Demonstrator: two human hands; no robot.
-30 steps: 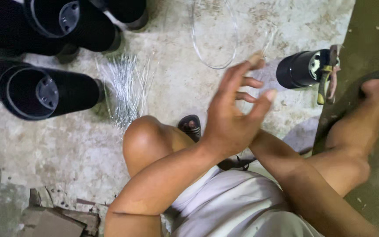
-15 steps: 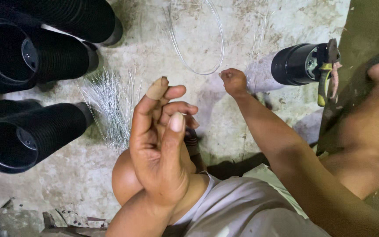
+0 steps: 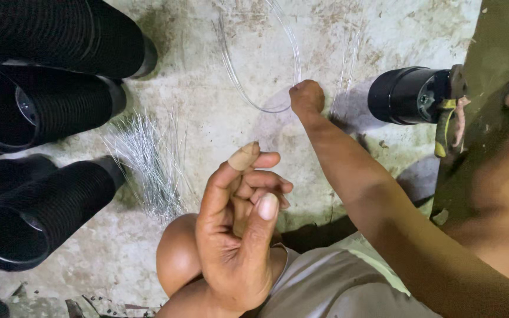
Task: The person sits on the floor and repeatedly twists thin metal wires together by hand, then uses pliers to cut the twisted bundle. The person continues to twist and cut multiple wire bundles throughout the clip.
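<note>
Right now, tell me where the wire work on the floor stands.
Done: a pile of short cut wire pieces lies beside the black ribbed tubes. In hand: the right hand is closed at the wire loop; the left hand is raised, holding nothing visible. Left: the loop looks uncut, and the pliers rest untouched by the black cap.

Right hand (image 3: pixel 306 96) pinches wire loop (image 3: pixel 254 65) on floor (image 3: pixel 207 118).

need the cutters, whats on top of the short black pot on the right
Yellow-handled pliers rest against the short black pot at its open end. Their tips and the inside of the pot are hidden.
</note>
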